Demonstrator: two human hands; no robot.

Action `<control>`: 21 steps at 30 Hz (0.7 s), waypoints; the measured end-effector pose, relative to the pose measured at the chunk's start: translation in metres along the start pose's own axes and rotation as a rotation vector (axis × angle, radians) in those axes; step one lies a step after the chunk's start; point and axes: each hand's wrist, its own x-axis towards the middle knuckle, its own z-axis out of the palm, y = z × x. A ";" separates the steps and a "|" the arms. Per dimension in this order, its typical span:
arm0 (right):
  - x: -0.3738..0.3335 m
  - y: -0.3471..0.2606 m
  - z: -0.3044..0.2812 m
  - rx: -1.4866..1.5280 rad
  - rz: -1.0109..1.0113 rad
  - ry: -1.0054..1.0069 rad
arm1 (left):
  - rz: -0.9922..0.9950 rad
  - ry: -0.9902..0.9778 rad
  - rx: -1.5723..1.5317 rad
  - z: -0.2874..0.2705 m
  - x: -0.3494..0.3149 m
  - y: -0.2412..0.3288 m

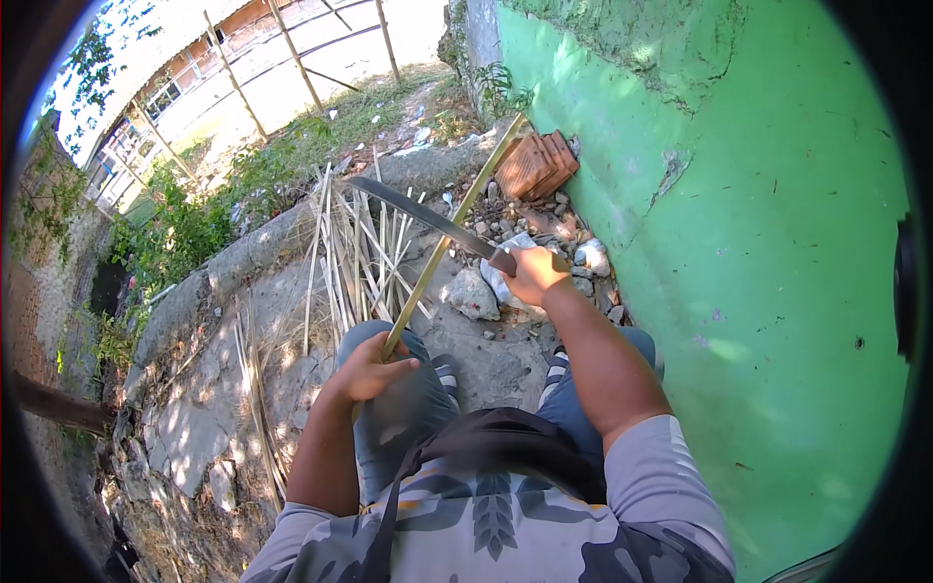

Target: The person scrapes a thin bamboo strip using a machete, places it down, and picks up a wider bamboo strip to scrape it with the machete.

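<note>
My left hand [373,365] is closed round the lower end of a long, greenish-yellow bamboo strip [435,258], just above my left knee. The strip slants up and away to the right. In my right hand [535,275] is the handle of a machete [413,208], whose dark, slightly curved blade points to the far left. Blade and strip cross near the middle of the view; whether the edge bites into the strip I cannot tell. Beyond my left knee lies a loose heap of split bamboo strips [355,257].
A green wall [758,243] rises close on my right. Orange roof tiles [536,165] are stacked against it, beside rubble and a large grey stone [473,294]. More thin strips [255,389] lie at my left. A low concrete ledge [260,241] edges the ground, with plants and bamboo poles beyond.
</note>
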 end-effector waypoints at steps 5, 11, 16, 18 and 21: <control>-0.008 -0.008 -0.004 0.033 -0.017 -0.034 | 0.020 -0.048 -0.218 -0.005 -0.004 -0.001; -0.020 -0.029 -0.016 0.088 -0.307 -0.038 | 0.063 -0.058 -0.471 -0.011 -0.003 -0.022; -0.015 -0.027 -0.016 -0.028 -0.309 -0.004 | 0.040 -0.020 -0.390 -0.008 0.000 -0.014; -0.022 -0.036 -0.014 -0.012 -0.286 -0.045 | 0.034 -0.008 -0.375 -0.006 -0.001 -0.013; -0.029 -0.049 -0.008 -0.043 -0.324 -0.020 | 0.019 0.037 -0.360 -0.004 -0.004 -0.008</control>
